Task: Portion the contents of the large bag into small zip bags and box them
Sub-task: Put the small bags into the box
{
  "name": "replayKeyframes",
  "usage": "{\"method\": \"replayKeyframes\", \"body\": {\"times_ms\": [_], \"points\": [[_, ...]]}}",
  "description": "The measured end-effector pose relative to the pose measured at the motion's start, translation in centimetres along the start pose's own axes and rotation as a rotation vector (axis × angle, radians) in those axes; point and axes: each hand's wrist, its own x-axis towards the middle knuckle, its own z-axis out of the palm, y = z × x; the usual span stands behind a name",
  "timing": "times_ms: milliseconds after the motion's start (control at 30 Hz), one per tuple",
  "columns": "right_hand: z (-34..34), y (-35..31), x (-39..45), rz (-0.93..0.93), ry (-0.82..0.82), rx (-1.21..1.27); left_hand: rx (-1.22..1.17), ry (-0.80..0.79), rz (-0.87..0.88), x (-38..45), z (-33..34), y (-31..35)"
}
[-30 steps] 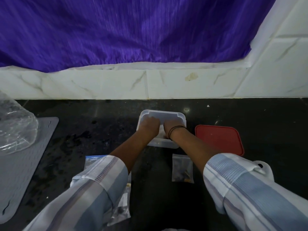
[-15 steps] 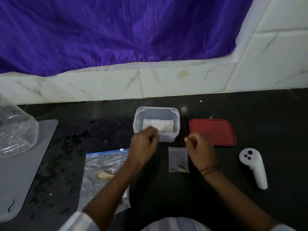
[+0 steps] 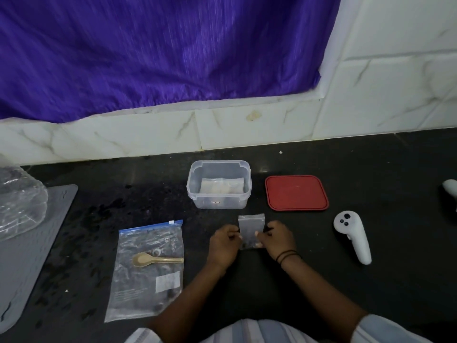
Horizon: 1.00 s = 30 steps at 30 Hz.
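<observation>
A small clear zip bag (image 3: 251, 225) with a few dark bits at its bottom lies on the black counter in front of me. My left hand (image 3: 224, 245) pinches its left edge and my right hand (image 3: 277, 238) pinches its right edge. Behind it stands an open clear plastic box (image 3: 219, 199) with a filled small bag lying flat inside. The box's red lid (image 3: 296, 193) lies to its right. The large blue-zip bag (image 3: 148, 271) lies flat to my left with a wooden spoon (image 3: 155, 259) on it.
A grey mat (image 3: 29, 253) with crumpled clear plastic (image 3: 19, 201) on it covers the left side. A white hand controller (image 3: 352, 235) lies at the right. Another white object (image 3: 451, 186) shows at the right edge. A tiled wall and purple curtain close the back.
Both hands came out of the box, leaving a filled bag inside, and drew back to the small zip bag on the counter, which they now pinch at its sides.
</observation>
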Motion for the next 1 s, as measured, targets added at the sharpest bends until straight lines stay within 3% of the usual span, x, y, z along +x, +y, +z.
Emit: {"method": "replayKeyframes", "body": {"times_ms": [133,267,433,533,733,1000], "points": [[-0.1,-0.3,0.0,-0.014,-0.009,0.059,-0.177,0.013,-0.118,0.1,0.3,0.2],[-0.5,-0.8,-0.5,-0.018,-0.046,0.326,-0.317,0.014,-0.136,-0.2,0.0,0.4],[-2.4,-4.7,-2.2,-0.191,-0.094,0.557,-0.432,0.06,0.047,-1.1,-2.0,2.2],[-3.6,-8.0,-1.8,-0.298,-0.064,0.618,-0.384,0.146,0.21,-0.5,-4.6,3.9],[-4.2,-14.2,3.7,-0.268,0.032,0.428,-0.206,0.377,0.353,3.2,-10.0,5.6],[-0.4,-17.9,9.7,-0.093,-0.225,-0.054,0.219,0.515,0.475,7.7,-12.0,4.8]]}}
